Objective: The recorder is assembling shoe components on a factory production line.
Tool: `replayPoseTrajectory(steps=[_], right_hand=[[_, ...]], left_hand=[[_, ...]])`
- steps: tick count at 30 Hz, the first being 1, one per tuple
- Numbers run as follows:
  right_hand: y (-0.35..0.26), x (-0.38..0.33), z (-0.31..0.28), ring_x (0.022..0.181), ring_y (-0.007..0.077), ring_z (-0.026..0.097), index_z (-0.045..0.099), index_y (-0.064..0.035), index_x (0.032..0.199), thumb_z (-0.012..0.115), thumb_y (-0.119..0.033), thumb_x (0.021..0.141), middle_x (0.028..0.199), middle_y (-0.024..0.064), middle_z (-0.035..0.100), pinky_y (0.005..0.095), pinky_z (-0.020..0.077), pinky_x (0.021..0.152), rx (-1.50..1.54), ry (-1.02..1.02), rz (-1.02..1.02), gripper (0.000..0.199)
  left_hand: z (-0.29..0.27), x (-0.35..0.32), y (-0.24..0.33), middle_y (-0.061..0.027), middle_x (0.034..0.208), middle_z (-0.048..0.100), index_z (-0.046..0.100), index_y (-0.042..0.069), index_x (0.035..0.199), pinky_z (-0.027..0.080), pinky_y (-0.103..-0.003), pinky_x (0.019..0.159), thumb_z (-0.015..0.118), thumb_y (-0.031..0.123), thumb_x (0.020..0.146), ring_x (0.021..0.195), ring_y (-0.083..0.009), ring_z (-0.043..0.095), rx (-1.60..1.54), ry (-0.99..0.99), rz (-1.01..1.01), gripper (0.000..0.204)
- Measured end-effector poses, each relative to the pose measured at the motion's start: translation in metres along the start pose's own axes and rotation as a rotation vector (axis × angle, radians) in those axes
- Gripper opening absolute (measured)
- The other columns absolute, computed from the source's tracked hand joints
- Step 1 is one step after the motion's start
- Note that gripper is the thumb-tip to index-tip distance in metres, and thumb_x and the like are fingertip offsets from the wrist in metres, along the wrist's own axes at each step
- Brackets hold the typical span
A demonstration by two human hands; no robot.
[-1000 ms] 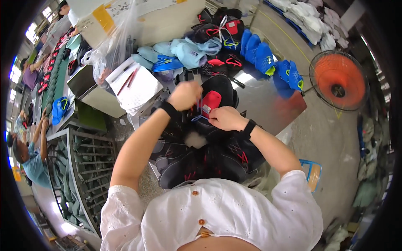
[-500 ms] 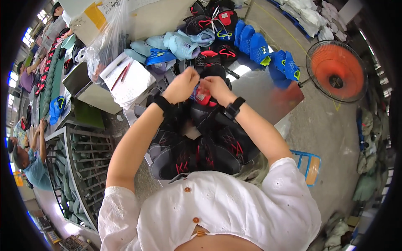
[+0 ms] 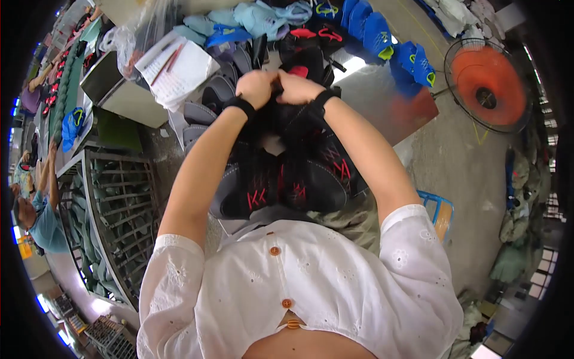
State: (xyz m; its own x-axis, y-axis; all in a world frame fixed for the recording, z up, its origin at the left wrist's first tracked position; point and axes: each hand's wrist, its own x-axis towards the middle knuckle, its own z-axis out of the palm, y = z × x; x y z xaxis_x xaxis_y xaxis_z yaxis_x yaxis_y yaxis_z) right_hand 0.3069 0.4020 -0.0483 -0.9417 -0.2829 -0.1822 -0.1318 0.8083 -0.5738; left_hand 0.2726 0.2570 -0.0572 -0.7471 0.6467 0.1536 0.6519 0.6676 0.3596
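Note:
My left hand (image 3: 256, 88) and my right hand (image 3: 297, 88) are close together, both closed on a black shoe upper (image 3: 302, 60) with red trim held above a pile of black and red shoe uppers (image 3: 287, 179) on my lap. Each wrist wears a black band. The part of the upper between my fingers is hidden.
Blue shoe uppers (image 3: 382, 39) and light blue ones (image 3: 251, 15) lie on the worktable ahead. A white notepad with pens (image 3: 173, 69) sits left, beside a box (image 3: 119, 90). An orange fan (image 3: 487, 90) stands right. A metal rack (image 3: 116, 209) is left; another person (image 3: 36, 209) works beyond.
My hands have come together and lifted the black and red upper farther from me; the view has tilted down, showing more of the lap pile.

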Motion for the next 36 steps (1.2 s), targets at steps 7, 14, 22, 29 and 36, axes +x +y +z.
replayPoseTrajectory(steps=[7,14,22,29,36], right_hand=[[0.005,0.004,-0.016,0.086,0.0325,0.062,0.067,-0.0059,0.088,0.052,-0.013,0.074,0.091,0.0184,0.064,0.0404,0.0503,0.072,-0.395,0.199,0.211,0.021],[0.046,0.002,-0.117,0.071,0.0313,0.065,0.064,0.0010,0.080,0.056,-0.015,0.077,0.080,0.0196,0.064,0.0405,0.0524,0.060,-0.368,0.760,0.153,0.018],[0.058,-0.015,-0.129,0.047,0.0219,0.061,0.056,0.0090,0.087,0.049,-0.008,0.086,0.072,0.0175,0.064,0.0277,0.0473,0.039,0.968,1.139,0.257,0.018],[0.057,-0.005,-0.116,0.090,0.0420,0.055,0.046,-0.0020,0.112,0.058,-0.014,0.074,0.100,0.0262,0.054,0.0462,0.0472,0.075,-0.106,0.972,0.096,0.042],[-0.035,0.060,0.004,0.052,0.0182,0.059,0.058,-0.0012,0.101,0.060,-0.016,0.078,0.077,0.0085,0.063,0.0301,0.0459,0.045,0.929,0.064,0.051,0.027]], left_hand=[[-0.018,-0.003,0.004,-0.0138,0.087,0.057,0.056,0.011,0.092,0.048,-0.041,0.070,0.057,0.015,0.074,0.081,-0.0323,0.058,0.015,0.102,-0.035,0.018],[-0.028,0.013,-0.021,-0.0158,0.083,0.062,0.057,0.011,0.099,0.048,-0.042,0.071,0.046,0.024,0.084,0.082,-0.0330,0.060,0.157,0.059,-0.059,0.023],[-0.041,0.017,-0.063,-0.0091,0.075,0.066,0.061,0.004,0.094,0.048,-0.036,0.069,0.046,0.022,0.086,0.076,-0.0275,0.063,-0.401,0.149,-0.175,0.025],[-0.057,0.020,-0.038,-0.0114,0.078,0.066,0.060,-0.002,0.092,0.048,-0.031,0.066,0.050,0.017,0.086,0.071,-0.0214,0.064,-0.596,0.032,-0.215,0.022],[-0.058,0.025,-0.054,-0.0082,0.084,0.065,0.064,-0.001,0.095,0.047,-0.026,0.071,0.060,0.013,0.083,0.081,-0.0126,0.060,-0.685,0.340,-0.001,0.018]])
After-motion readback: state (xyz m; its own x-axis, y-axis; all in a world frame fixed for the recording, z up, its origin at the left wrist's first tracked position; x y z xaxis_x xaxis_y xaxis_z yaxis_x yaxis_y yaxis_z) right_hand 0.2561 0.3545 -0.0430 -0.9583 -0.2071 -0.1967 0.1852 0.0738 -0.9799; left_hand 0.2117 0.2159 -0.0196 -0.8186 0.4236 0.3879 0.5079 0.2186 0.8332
